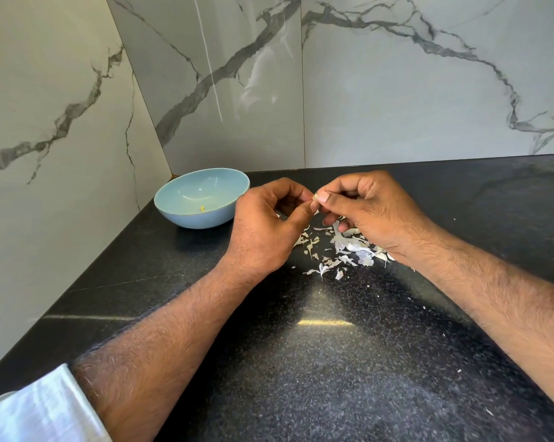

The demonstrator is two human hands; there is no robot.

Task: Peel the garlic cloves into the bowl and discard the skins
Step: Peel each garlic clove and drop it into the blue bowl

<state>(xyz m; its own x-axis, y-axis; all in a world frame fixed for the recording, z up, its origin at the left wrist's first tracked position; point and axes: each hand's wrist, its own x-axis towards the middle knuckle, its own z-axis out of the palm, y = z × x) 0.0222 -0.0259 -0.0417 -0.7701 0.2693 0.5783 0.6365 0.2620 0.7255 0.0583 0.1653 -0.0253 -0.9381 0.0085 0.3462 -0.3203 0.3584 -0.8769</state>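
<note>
Garlic clove [315,197] pinched between fingertips of left hand [266,231] and right hand [369,212], held above the skin pile [342,250], likely so peelings drop there. Blue bowl [202,196] just left of fingers, near for 1 short drop.

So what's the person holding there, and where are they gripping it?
A garlic clove, pinched between the fingertips of the left hand and right hand; mostly hidden, so the exact part cannot be told.

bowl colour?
Light blue bowl, inside and out, seen in the head view, the only one.
</note>
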